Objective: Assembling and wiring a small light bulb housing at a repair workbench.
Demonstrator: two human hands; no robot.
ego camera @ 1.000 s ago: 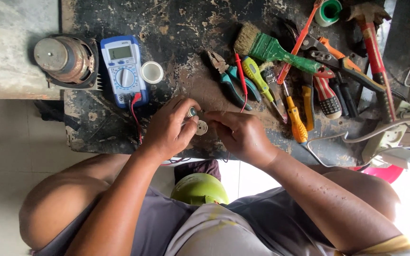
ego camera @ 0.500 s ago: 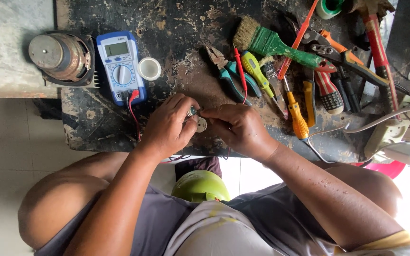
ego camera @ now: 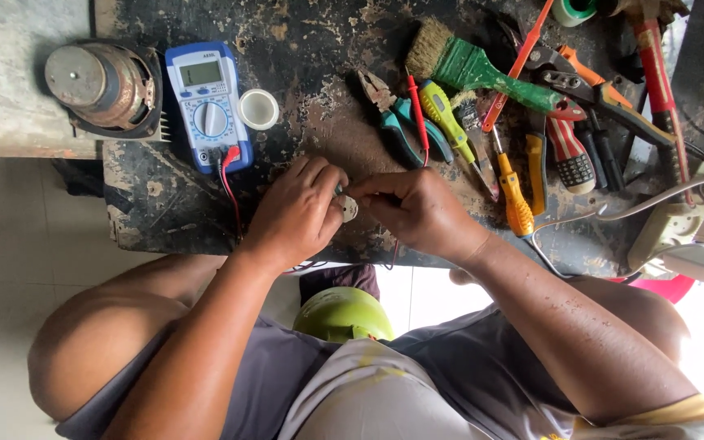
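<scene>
A dark, scarred, paint-flecked workbench [ego camera: 319,49] is seen from above, with pale floor tiles below its near edge. At the middle of that edge, a small pale round part [ego camera: 349,208] is held between two hands. The left hand [ego camera: 295,213] is curled around it from one side, with the fingers closed over it. The right hand [ego camera: 417,213] is closed too, its fingertips pinched against the part from the other side. What else is held in that pinch cannot be told.

Places are given from the part. Up and to the left, a blue multimeter [ego camera: 207,104] is laid flat on the bench, and red and black leads [ego camera: 230,187] are run from its lower end toward the left hand. Just beside the multimeter, a small white ring [ego camera: 258,108] is set. Further left, at the bench corner, a round metal speaker [ego camera: 103,85] is stood.

Up and to the right, tools are heaped together: pliers [ego camera: 397,122] with teal grips nearest, then a yellow-green screwdriver [ego camera: 443,114], a green-handled brush [ego camera: 482,69], an orange screwdriver [ego camera: 515,191] and a red-handled hammer [ego camera: 662,73]. Far right, a pale power strip [ego camera: 666,232] is laid at the bench edge.

Below the part, a green helmet-like dome [ego camera: 344,314] is seen between the person's bare knees.
</scene>
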